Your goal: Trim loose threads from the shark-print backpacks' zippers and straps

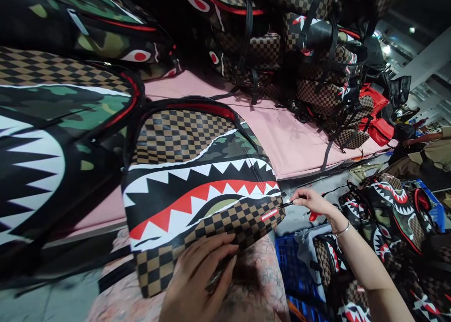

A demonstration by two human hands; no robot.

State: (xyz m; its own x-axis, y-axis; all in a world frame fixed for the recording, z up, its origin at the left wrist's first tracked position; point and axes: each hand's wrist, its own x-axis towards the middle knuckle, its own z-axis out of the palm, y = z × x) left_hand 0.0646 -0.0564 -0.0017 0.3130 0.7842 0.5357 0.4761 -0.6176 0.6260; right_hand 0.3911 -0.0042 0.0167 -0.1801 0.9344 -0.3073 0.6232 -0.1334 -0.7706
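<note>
A backpack (197, 186) printed with a shark mouth, brown checks and camouflage lies in front of me on the edge of a pink-covered table (292, 139). My left hand (200, 279) rests on its lower checked edge, fingers bent and pressing down on it. My right hand (310, 201) is at the bag's right corner, fingers pinched on a small dark zipper pull (287, 203). A thin bracelet sits on that wrist.
Several more shark-mouth backpacks are piled at the back (310, 54), on the left (45, 139) and at the lower right (391, 218). Blue plastic crates (292, 265) stand below the table. Red bags (378, 120) lie at the right, near another person (430, 146).
</note>
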